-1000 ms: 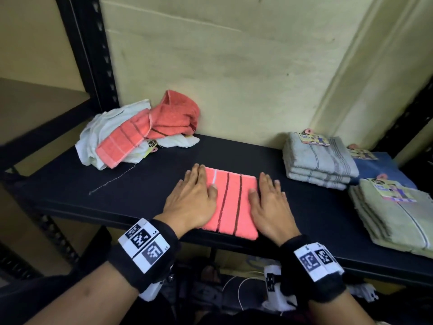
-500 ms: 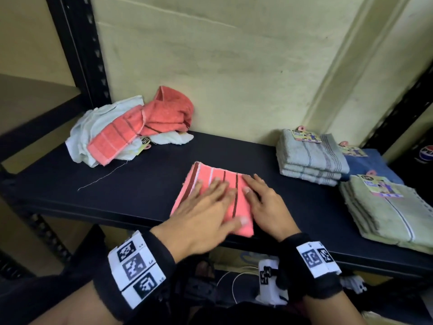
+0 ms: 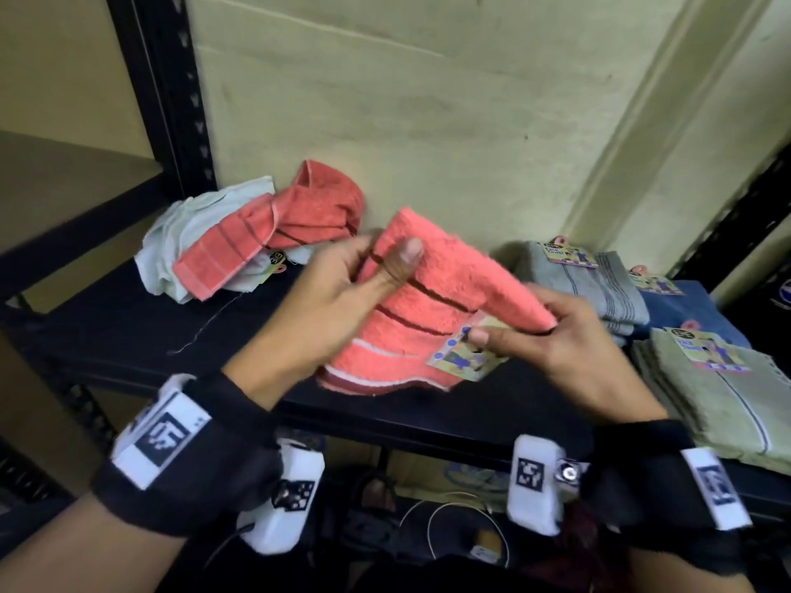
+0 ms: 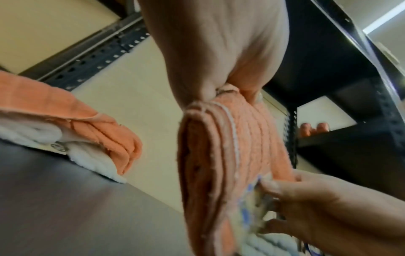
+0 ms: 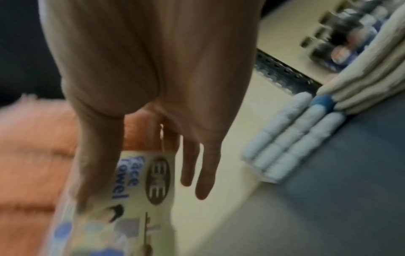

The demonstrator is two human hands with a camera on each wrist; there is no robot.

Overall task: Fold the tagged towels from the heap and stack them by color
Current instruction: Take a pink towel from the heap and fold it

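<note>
A folded coral towel (image 3: pixel 432 301) with dark stripes is lifted off the black shelf (image 3: pixel 128 336), tilted. My left hand (image 3: pixel 368 271) pinches its upper left edge, thumb on top; in the left wrist view the hand (image 4: pixel 230 90) grips the towel's (image 4: pixel 219 155) folded end. My right hand (image 3: pixel 509 336) holds the towel's right corner, thumb pressing the paper tag (image 3: pixel 462 357). In the right wrist view the thumb lies on the tag (image 5: pixel 140 190) beside the blurred towel (image 5: pixel 37 147). The heap (image 3: pixel 239 254) of a coral and a white towel lies at the back left.
Folded stacks stand at the right: grey towels (image 3: pixel 586 284), a blue towel (image 3: pixel 693 306) behind, and olive-green towels (image 3: pixel 727 395) nearest the shelf's front edge. A black upright post (image 3: pixel 171 92) rises at the back left. Cables and devices lie below the shelf.
The coral towel lay flat on the shelf under both palms; now both hands have picked it up and turned it, with the tag showing under my right thumb.
</note>
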